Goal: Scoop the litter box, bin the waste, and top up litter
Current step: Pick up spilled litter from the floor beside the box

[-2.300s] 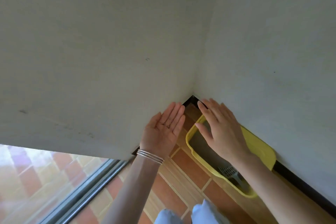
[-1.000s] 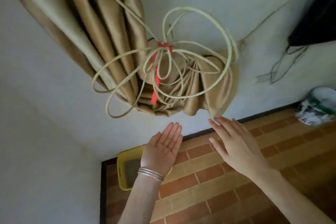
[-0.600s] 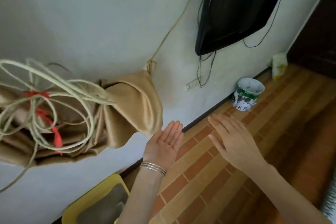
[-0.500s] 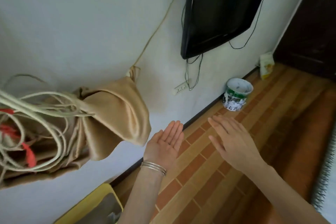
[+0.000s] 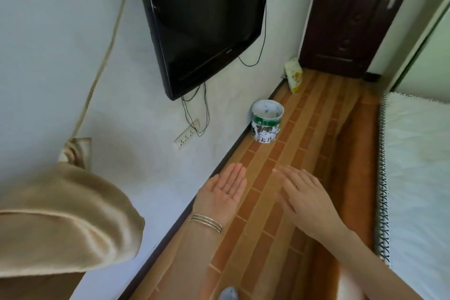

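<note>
nearest the camera, a small grey rounded shape (image 5: 228, 294) pokes in at the bottom edge; what it is cannot be told. both bare forearms reach forward over the brick-patterned floor (image 5: 275, 204). the left hand (image 5: 225, 190) is turned palm up, its fingers (image 5: 235, 174) flat and released, grasping nothing, with thin silver bangles (image 5: 206, 221) on the wrist. the right hand (image 5: 305, 198) hovers just beside it, palm down, fingers spread and loose, also empty. at the left, a bundled tan curtain (image 5: 63, 221) bulges into view and hides the wall and floor behind it; a pale cord (image 5: 107, 51) climbs the white wall (image 5: 53, 61) from its tie. at the right, a white quilted bed (image 5: 418, 178) with a stitched edge borders the floor strip. further ahead, a white and green tub (image 5: 267, 125) stands open on the floor right against the dark skirting. a white power strip (image 5: 186, 137) is fixed to the wall near it, with thin black cables (image 5: 196, 112) hanging down to it from a dark wall-mounted screen (image 5: 207, 17). beyond the tub, a pale yellow bag (image 5: 294, 75) leans against the wall near the corner, beside a dark wooden door (image 5: 353, 14). the litter box is out of view, and no scoop shows either.
</note>
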The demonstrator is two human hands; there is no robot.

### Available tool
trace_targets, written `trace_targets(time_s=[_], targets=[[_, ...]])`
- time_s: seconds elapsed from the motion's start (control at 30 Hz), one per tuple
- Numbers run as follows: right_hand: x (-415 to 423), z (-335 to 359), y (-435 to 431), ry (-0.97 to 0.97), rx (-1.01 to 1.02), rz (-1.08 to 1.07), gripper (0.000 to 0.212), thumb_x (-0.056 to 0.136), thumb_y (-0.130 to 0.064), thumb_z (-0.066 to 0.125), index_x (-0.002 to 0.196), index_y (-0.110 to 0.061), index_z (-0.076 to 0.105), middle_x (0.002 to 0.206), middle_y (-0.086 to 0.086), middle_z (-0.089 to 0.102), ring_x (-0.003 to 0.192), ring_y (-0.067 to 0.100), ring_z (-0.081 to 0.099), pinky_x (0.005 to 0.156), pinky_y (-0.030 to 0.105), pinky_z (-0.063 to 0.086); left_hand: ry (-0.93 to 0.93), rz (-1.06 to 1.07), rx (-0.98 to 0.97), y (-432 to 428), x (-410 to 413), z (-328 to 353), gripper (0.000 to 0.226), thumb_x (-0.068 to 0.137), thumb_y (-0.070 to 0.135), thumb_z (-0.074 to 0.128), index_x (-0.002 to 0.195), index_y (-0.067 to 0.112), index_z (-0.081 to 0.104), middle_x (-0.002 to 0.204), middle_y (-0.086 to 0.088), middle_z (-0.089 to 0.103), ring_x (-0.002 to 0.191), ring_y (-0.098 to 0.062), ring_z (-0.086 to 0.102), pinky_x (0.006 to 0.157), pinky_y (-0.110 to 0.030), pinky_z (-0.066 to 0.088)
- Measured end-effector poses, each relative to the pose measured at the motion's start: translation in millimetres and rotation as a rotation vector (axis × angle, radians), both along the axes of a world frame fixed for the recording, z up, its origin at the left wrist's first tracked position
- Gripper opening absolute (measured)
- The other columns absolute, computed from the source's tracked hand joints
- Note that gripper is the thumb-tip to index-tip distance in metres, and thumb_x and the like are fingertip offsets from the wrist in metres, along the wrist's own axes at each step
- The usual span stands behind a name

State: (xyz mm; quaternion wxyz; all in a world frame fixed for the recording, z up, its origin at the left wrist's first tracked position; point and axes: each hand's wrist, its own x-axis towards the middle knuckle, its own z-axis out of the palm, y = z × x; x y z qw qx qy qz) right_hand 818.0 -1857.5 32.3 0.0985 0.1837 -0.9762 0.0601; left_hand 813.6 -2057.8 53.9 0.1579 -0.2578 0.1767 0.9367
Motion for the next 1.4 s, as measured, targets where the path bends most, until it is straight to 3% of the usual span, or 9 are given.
trace_targets(time_s=[0.3,0.5,0.7,0.9,1.1,1.27,1.4], targets=[[-89.8,17.5,1.2,0.007,-0.010,-0.128,0.065,0.098,-0.045,0.003,0.132,-0.015,0.048,0.128,0.004,0.057,0.122,0.023,0.051,0.102,0.043,0.041,0.059,-0.178,-0.041,0.3,-127.5,10.4,0.038,0.100,0.017,0.032,0.112,-0.007,0.059,0.110,-0.023,0.067,0.107,-0.032,0.059,0.089,-0.043,0.044],[-146.1,31.5,15.6,0.066,-0.003,-0.191,0.051,0.093,-0.041,0.027,0.133,-0.016,0.047,0.130,0.003,0.055,0.125,0.022,0.048,0.104,0.042,0.036,0.088,-0.243,-0.024,11.6,-189.4,9.3,0.039,0.100,0.017,0.032,0.113,-0.007,0.059,0.113,-0.022,0.066,0.109,-0.032,0.059,0.090,-0.043,0.044],[-195.4,21.8,53.3,0.079,-0.033,-0.244,0.051,0.094,-0.040,0.029,0.137,-0.016,0.042,0.135,0.004,0.050,0.129,0.022,0.043,0.105,0.043,0.036,0.076,-0.292,-0.013,48.3,-243.7,-5.0,0.039,0.100,0.018,0.032,0.112,-0.007,0.059,0.112,-0.021,0.066,0.110,-0.031,0.058,0.096,-0.042,0.041],[-253.7,-1.1,110.6,0.035,-0.037,-0.233,0.050,0.093,-0.038,0.031,0.138,-0.017,0.041,0.135,0.002,0.051,0.128,0.021,0.044,0.106,0.041,0.035,0.059,-0.280,-0.012,107.3,-305.8,-18.5,0.039,0.101,0.018,0.031,0.111,-0.006,0.060,0.111,-0.021,0.067,0.109,-0.031,0.059,0.090,-0.042,0.044],[-327.8,1.0,186.9,0.016,-0.015,-0.179,0.050,0.093,-0.037,0.029,0.136,-0.015,0.044,0.132,0.005,0.054,0.124,0.023,0.048,0.102,0.043,0.040,0.072,-0.251,-0.024,190.8,-376.7,-10.5,0.035,0.098,0.016,0.035,0.109,-0.006,0.061,0.114,-0.020,0.066,0.111,-0.030,0.059,0.100,-0.041,0.041],[-383.5,6.9,239.2,0.017,-0.008,-0.132,0.050,0.093,-0.037,0.028,0.133,-0.015,0.047,0.131,0.006,0.055,0.123,0.023,0.049,0.103,0.043,0.040,0.104,-0.232,-0.002,245.2,-425.4,-2.6,0.038,0.100,0.018,0.032,0.110,-0.005,0.060,0.114,-0.019,0.066,0.112,-0.030,0.057,0.095,-0.040,0.043],[-420.9,0.2,264.9,0.030,-0.023,-0.106,0.044,0.093,-0.034,0.045,0.133,-0.015,0.047,0.132,0.006,0.054,0.125,0.023,0.048,0.103,0.045,0.040,0.098,-0.209,-0.018,268.5,-459.0,-5.6,0.037,0.099,0.018,0.034,0.113,-0.004,0.060,0.117,-0.019,0.065,0.115,-0.029,0.056,0.095,-0.041,0.043]])
